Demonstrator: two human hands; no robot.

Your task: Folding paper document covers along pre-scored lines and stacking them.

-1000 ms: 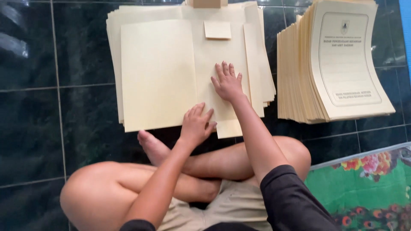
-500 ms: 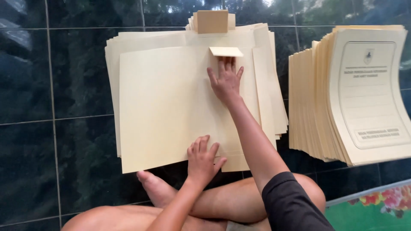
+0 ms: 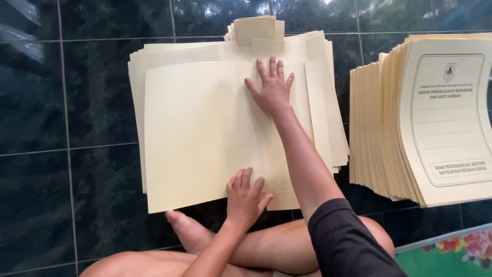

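Note:
A pile of cream paper folders (image 3: pixel 195 128) lies unfolded on the dark tiled floor (image 3: pixel 61 154) in front of me. My right hand (image 3: pixel 271 87) is stretched out flat near the top of the uppermost folder, fingers spread, pressing along its centre fold. My left hand (image 3: pixel 245 197) presses flat on the same folder's lower edge, close to my crossed legs (image 3: pixel 256 246). Both hands rest on the paper without gripping it. A small flap (image 3: pixel 256 31) sticks out at the pile's far edge.
To the right stands a thick stack of folded cream folders (image 3: pixel 410 123) with a printed front. A green floral mat (image 3: pixel 451 251) shows at the bottom right. Dark glossy tiles surround the piles.
My right hand has slid up the fold from the folder's middle to its top. My left hand has stayed at the lower edge. The view has moved closer.

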